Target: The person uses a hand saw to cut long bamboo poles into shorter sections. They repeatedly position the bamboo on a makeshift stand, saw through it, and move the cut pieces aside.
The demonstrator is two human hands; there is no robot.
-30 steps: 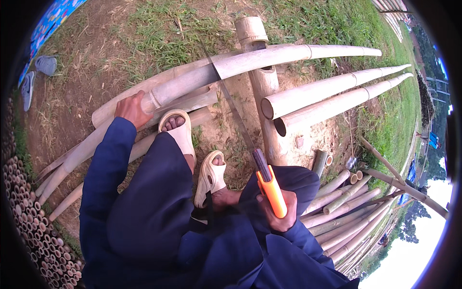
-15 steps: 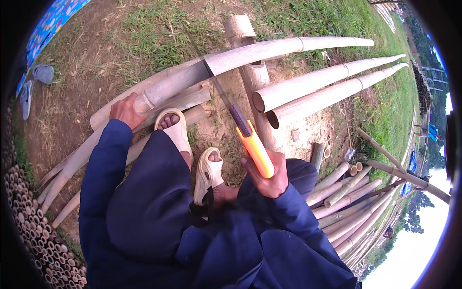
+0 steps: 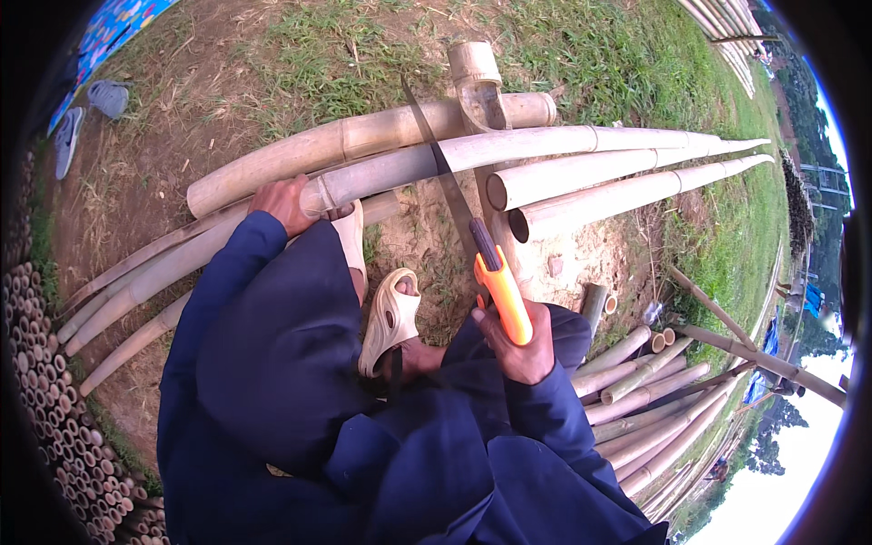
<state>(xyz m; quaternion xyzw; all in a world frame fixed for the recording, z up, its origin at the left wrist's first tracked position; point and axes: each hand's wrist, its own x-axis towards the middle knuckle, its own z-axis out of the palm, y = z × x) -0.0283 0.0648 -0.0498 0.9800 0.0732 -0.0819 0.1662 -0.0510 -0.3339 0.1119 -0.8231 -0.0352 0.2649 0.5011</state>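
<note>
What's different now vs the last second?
The bamboo pole being sawn has shifted toward the person along the notched post, uncovering the notch and more of the pole behind. The saw handle sits closer to that sawn pole than a second ago. Nothing taken up or let go: left hand still on the pole, right hand still gripping the saw, blade still across the pole.

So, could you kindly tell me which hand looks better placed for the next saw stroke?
Probably the right hand: it holds the saw, which lies across the pole, while the left hand grips the pole itself.
</note>
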